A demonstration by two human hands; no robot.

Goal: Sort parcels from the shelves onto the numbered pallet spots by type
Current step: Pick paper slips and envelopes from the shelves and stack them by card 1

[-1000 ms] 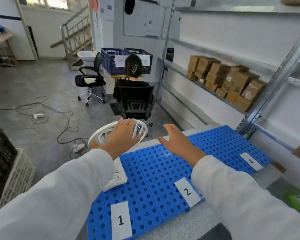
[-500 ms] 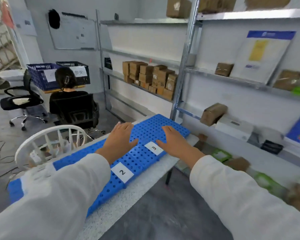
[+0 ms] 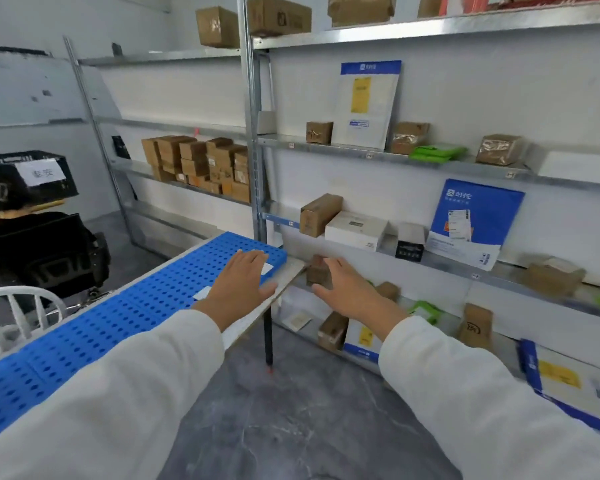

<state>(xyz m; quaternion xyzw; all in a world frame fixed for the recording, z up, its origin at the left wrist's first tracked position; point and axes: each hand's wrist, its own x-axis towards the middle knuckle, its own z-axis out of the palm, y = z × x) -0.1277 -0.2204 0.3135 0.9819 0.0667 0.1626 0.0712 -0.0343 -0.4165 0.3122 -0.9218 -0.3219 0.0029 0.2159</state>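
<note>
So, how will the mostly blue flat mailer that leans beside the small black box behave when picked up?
The mostly blue flat mailer looks thin, so it probably flexes and weighs little. It only leans on the wall, so a push may make it slide down.

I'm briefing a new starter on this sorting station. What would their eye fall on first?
The bright blue pallet along the table, lower left. Next, the left hand spread over its far end and the right hand beside it, before the shelves. A blue mailer leans there, at right.
</note>
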